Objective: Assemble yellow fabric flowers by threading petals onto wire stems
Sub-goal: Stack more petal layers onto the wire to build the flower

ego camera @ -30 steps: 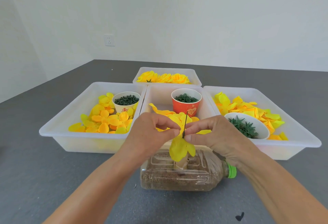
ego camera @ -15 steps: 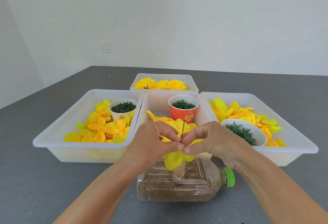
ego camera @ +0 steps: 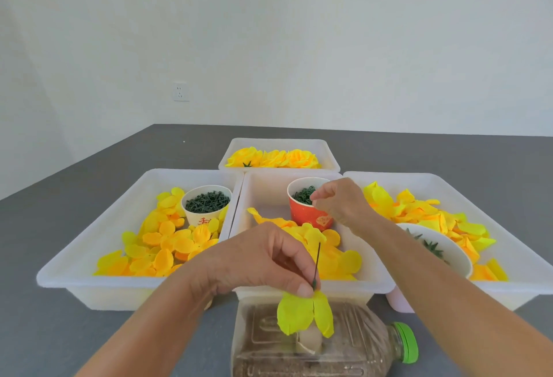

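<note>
My left hand (ego camera: 263,260) pinches a thin dark wire stem (ego camera: 316,263) that points upward, with yellow-green petals (ego camera: 303,314) hanging below my fingertips. My right hand (ego camera: 341,203) is over the rim of the red paper cup (ego camera: 311,216), which holds small green pieces. Its thumb and forefinger are pinched together at the cup's contents; what they hold is too small to see. Loose yellow petals (ego camera: 326,245) lie in the middle tray (ego camera: 257,197).
A clear bottle (ego camera: 323,343) with a green cap, filled with brown grain, lies near the front. Left tray (ego camera: 98,236) holds petals and a white cup (ego camera: 206,209). Right tray (ego camera: 508,212) holds petals and a white bowl (ego camera: 449,254). The far tray (ego camera: 278,145) holds finished flowers.
My right hand let go of the stem and moved up and back to the red cup. My left hand keeps the stem and petals. The camera view tilted upward.
</note>
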`<state>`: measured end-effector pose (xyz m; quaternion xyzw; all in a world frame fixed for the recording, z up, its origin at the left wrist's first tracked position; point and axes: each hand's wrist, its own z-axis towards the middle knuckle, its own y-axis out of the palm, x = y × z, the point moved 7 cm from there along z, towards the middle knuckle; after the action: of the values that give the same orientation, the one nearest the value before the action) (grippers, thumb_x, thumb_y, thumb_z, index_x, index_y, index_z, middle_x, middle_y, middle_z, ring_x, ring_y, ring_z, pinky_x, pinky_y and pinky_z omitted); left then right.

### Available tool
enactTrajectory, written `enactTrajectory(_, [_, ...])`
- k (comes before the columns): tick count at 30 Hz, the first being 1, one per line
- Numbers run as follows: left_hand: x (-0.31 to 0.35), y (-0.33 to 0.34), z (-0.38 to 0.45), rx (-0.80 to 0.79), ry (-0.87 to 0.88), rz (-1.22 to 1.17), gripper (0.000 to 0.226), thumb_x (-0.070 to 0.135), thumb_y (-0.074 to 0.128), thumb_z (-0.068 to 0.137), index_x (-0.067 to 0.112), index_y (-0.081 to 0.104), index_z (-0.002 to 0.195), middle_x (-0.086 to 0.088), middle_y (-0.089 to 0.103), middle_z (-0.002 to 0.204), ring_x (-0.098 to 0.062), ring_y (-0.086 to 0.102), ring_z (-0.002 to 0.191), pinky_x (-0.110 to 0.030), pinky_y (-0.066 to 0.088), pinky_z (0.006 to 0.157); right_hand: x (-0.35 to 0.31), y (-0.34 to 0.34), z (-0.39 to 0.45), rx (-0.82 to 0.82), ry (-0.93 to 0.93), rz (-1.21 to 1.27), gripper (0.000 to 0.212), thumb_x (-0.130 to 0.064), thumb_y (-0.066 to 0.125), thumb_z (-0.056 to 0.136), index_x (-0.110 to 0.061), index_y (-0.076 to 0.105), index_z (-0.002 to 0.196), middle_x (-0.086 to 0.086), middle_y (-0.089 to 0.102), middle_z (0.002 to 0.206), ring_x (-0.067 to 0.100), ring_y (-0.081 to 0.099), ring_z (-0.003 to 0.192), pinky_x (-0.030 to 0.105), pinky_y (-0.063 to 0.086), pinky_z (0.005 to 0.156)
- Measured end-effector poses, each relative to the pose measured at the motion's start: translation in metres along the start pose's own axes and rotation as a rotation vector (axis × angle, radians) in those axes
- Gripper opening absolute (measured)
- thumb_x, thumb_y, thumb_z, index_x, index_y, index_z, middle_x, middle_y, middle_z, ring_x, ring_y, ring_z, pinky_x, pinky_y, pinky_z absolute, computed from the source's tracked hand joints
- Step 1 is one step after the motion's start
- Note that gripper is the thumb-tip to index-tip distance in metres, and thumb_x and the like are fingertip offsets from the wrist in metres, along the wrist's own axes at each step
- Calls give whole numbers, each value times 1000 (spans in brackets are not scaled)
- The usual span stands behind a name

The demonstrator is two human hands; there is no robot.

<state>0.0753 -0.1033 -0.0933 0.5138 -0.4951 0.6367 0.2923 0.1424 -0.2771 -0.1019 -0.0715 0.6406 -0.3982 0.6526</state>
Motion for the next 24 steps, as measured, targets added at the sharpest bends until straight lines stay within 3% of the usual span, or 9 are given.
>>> enactTrajectory(3, [-2,-4,5,-125,28,15,27,-11,63,79,-1,65,104,-16,64,102,-28,58,98,-42,46,93,-2,7,27,14,-64,-204,18,-6,59,85,-11,74,94,6,70,102,20,62,95,28,50,80])
enactTrajectory(6, [-3,-15,11,-186,53,-23,28,-9,57,84,-4,62,112,-16,63,106,-29,58,100,-44,46,95,0,14,48,-9,-60,-350,22,-5,56,85,-11,74,95,6,69,106,22,62,100,32,50,89])
enactTrajectory(9, [-16,-38,32,65,29,-30,15,-3,60,87,2,69,98,-8,68,92,-18,63,85,-28,51,82,3,26,64,-57,-55,-533,22,-8,57,84,-9,72,100,6,69,106,22,63,99,33,51,89])
enactTrajectory(12, [-37,-68,50,474,-21,54,13,2,63,84,12,71,80,-4,68,77,-11,61,73,-30,50,77,8,36,73,-111,-59,-691,24,-17,61,85,-11,69,107,4,68,108,20,62,100,33,50,91])
enactTrajectory(14, [-49,-81,57,636,-49,84,17,5,64,83,16,70,72,-4,68,72,-8,61,67,-31,52,75,13,45,79,-160,-74,-751,29,-21,60,87,-11,65,114,5,65,114,21,59,106,32,47,93])
enactTrajectory(18, [-60,-93,62,733,-54,190,29,3,64,82,26,65,63,11,63,59,5,58,55,-10,46,56,17,56,85,-236,-58,-705,32,-17,54,92,-11,60,123,7,61,122,23,56,113,33,45,98])
enactTrajectory(24, [-66,-96,59,745,-79,269,22,6,64,83,23,65,69,5,64,66,2,58,54,-8,44,54,15,56,85,-218,-132,-711,28,-17,53,92,-9,63,117,8,63,116,23,58,108,32,46,95])
